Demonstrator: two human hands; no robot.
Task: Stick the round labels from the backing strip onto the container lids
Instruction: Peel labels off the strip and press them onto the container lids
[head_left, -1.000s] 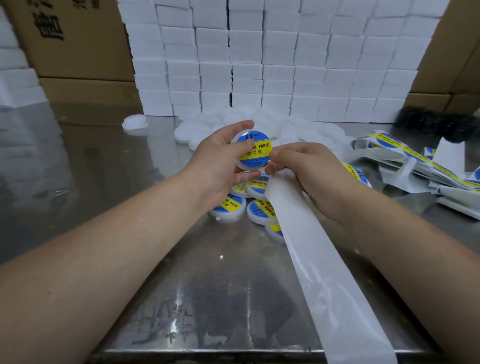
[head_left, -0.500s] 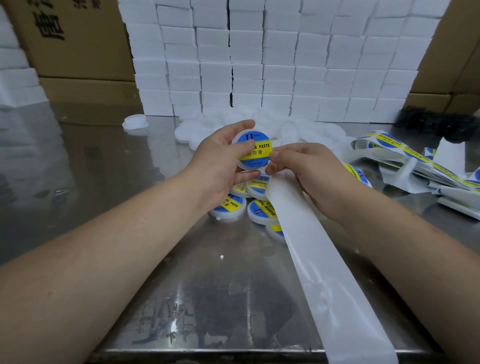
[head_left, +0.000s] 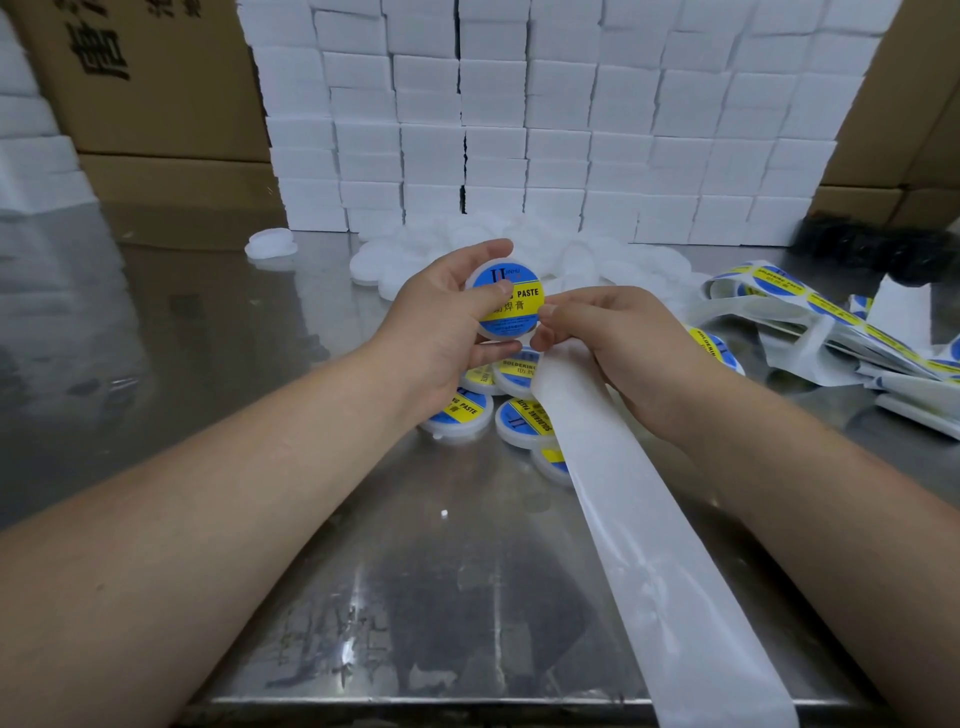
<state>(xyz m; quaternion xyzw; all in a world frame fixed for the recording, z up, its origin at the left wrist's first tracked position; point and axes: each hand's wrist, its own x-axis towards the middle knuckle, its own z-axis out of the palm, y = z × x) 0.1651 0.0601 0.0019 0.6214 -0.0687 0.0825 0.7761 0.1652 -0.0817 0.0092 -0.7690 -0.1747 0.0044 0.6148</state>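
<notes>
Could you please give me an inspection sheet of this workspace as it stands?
Surface: steel table, scuffed.
Job's things: labelled lid held up; more labelled lids under the hands; blank lids heaped behind; bare strip trailing off the near edge; label strips at right.
Clutter: dark object far right, blurred.
Hands: left hand grips the lid; right hand holds the strip.
Cables: nothing seen.
Surroundings: stacked white boxes, cartons.

Bright, even, cool light; wide-angle bend toward the edges.
The steel table (head_left: 171, 338) gives soft glare and smeared reflections of the white boxes (head_left: 519, 130); shadows are faint. The backing strip (head_left: 649, 519) nearly washes out. The centre is sharp; the forearms (head_left: 182, 545) stretch at the lower corners.
</notes>
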